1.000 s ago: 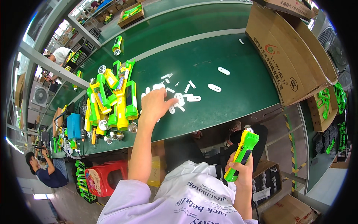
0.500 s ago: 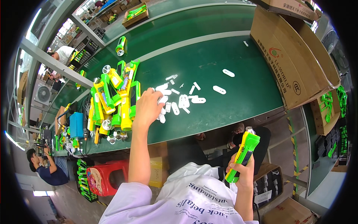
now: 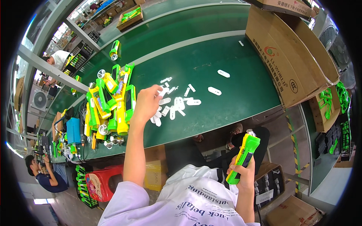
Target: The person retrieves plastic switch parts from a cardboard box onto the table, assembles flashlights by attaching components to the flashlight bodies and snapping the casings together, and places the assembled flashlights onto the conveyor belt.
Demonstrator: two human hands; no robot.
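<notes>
My left hand (image 3: 146, 102) reaches over the green table (image 3: 211, 67) into a scatter of small white plastic pieces (image 3: 177, 103). Its fingertips are curled and pinch one white piece at the scatter's far left edge. A pile of green and yellow flashlights (image 3: 113, 101) lies just left of that hand. My right hand (image 3: 244, 174) is low beside my lap, below the table's near edge, gripping a green and yellow flashlight (image 3: 244, 156) that points up and away from me.
A large open cardboard box (image 3: 298, 64) stands at the table's right end. A blue device (image 3: 73, 130) sits left of the pile, and a red stool (image 3: 100, 184) is below. One flashlight (image 3: 114, 49) lies on the far belt. Other people (image 3: 45, 173) work at left.
My left hand has shifted slightly left along the white pieces and its fingers have closed on one. My right hand keeps the flashlight in about the same place.
</notes>
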